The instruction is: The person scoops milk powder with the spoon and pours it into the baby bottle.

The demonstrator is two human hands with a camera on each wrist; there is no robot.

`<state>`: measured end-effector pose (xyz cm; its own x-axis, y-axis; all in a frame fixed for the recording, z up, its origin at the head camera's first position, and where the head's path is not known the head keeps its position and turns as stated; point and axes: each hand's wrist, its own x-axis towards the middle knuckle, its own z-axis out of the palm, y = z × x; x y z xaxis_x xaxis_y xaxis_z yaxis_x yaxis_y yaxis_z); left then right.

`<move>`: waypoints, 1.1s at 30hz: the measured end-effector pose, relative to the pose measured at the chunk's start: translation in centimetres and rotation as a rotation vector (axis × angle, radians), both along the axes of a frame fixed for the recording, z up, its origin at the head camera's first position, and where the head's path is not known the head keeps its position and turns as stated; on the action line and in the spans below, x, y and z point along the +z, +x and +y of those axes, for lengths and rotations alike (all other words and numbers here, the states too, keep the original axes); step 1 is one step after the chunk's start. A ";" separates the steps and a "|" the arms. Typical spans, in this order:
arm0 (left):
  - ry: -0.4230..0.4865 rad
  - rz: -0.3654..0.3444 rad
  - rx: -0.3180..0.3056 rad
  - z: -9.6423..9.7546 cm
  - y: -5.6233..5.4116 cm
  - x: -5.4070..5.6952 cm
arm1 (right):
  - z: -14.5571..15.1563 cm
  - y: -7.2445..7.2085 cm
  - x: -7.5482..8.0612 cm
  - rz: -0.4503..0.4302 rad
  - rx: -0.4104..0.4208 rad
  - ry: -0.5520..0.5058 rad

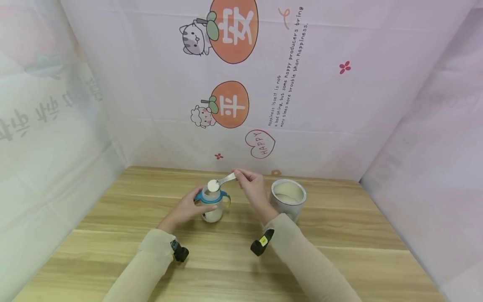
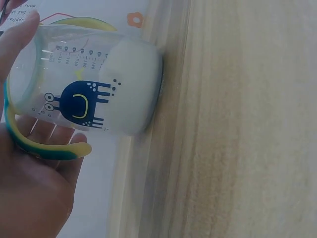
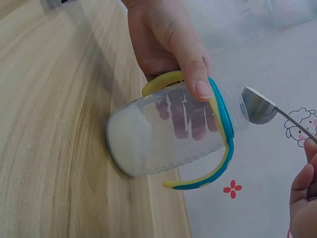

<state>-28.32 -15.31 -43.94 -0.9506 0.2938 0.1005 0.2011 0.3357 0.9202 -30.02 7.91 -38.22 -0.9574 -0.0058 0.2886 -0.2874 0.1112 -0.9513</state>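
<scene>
A clear baby bottle [image 1: 213,214] with a blue and yellow two-handled collar stands on the table, its mouth uncovered. My left hand [image 1: 188,208] grips it, fingers behind and thumb across the front near the collar. White powder fills the lower part, seen through the wall in the left wrist view, beside a dark blue cartoon print. With thumb and fingers, my right hand [image 1: 252,186] pinches the handle of a metal measuring spoon [image 1: 227,178]. White powder lies in the spoon's bowl, held right at the bottle's mouth. In the right wrist view the spoon bowl [image 3: 260,106] looks tilted.
An open can [image 1: 277,206] of pale powder stands to the right, beside my right wrist. The wooden table [image 1: 222,256] meets a printed white cloth [image 1: 320,126] at its back edge, and more cloth hangs at both sides.
</scene>
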 end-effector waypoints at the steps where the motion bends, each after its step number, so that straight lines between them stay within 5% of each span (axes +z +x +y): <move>1: 0.008 -0.001 -0.003 0.0 0.0 0.0 | 0.0 0.0 0.0 0.005 0.002 0.007; 28: -0.007 0.038 -0.001 -0.1 -0.3 -0.8 | -0.5 1.0 -1.5 0.223 0.077 0.191; 33: -0.008 0.041 -0.016 -0.2 -0.3 -0.8 | -0.5 1.1 -1.5 0.356 0.098 0.291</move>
